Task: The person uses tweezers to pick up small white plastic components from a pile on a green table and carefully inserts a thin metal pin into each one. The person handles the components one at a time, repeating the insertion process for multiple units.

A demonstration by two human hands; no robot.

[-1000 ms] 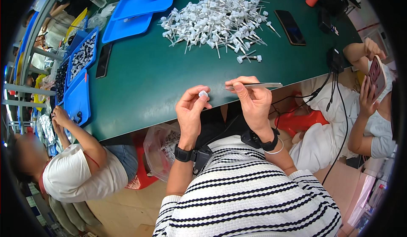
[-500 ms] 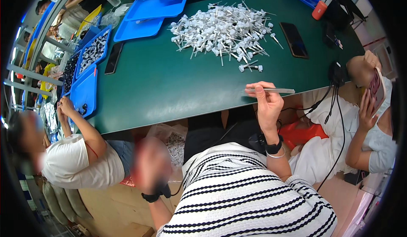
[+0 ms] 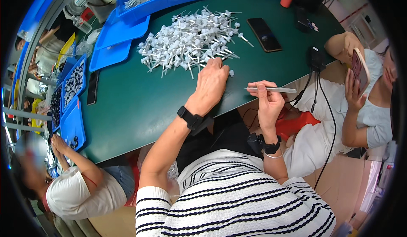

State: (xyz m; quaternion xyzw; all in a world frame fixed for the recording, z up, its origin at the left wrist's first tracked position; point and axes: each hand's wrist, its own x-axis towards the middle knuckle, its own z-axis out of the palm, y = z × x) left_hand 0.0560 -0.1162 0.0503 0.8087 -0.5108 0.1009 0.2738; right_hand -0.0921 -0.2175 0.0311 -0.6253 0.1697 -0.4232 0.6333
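Note:
My left hand [image 3: 210, 86] is over the green table at the near edge of a heap of small white plastic pieces with thin metal stems [image 3: 186, 38]. Its fingers are curled in, and the fingertips are hidden behind the knuckles, so what they hold cannot be made out. One loose white piece [image 3: 231, 73] shows just beside the fingers. In my right hand [image 3: 267, 99] is a pair of metal tweezers [image 3: 282, 90], held level above the table's near edge, tips pointing left. Nothing shows between the tips.
A dark phone [image 3: 264, 34] lies right of the heap. Blue trays [image 3: 111, 52] overlap at the back left, near another phone [image 3: 93, 88]. Black cables [image 3: 316, 59] hang over the right edge. Co-workers sit on both sides, the right one holding a pink-cased phone [image 3: 360, 72].
My left hand has come up from beside my lap to the small loose pieces at the heap's near edge. My right hand stays almost in place with the tweezers. The view has shifted.

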